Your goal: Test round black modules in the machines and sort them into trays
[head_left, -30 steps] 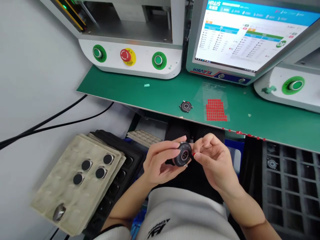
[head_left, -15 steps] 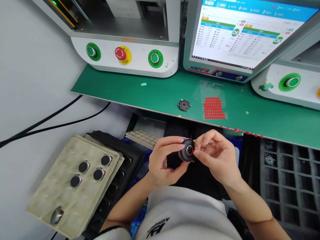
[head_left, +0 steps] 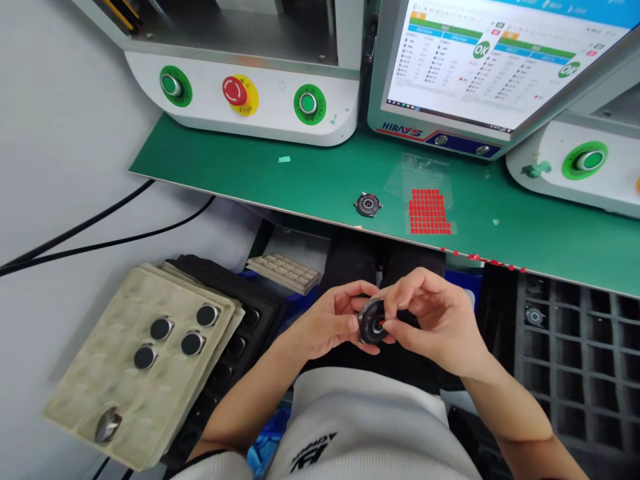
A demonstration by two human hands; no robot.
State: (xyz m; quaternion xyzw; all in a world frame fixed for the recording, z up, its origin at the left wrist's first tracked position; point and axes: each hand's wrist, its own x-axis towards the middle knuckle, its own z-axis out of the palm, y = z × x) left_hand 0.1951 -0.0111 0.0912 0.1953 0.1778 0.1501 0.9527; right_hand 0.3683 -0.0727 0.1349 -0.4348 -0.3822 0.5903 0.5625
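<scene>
Over my lap, my left hand (head_left: 340, 320) grips a round black watch body (head_left: 371, 321) by its edge, its sensor back tilted towards my right hand. The thumb is at the near edge, with fingers behind and below. My right hand (head_left: 433, 320) is closed in a pinch at the back of the watch. A small red sticker (head_left: 383, 324) shows at its thumb tip, close to or touching the sensor ring. A second watch body (head_left: 369, 205), with a red mark near its top edge, lies on the green bench. Beside it lies a sheet of red stickers (head_left: 429, 212).
The green bench (head_left: 240, 167) carries a machine with a red stop button (head_left: 235, 91) and a monitor (head_left: 450, 73). Red bits line its front edge. Stacked beige trays (head_left: 125, 373) holding several watch pieces are at left; a black compartment tray (head_left: 570, 373) is at right.
The watch body has been turned and lowered slightly, and my left hand's fingers have shifted around it. My right hand has stayed close to its back, with the red sticker at the fingertips.
</scene>
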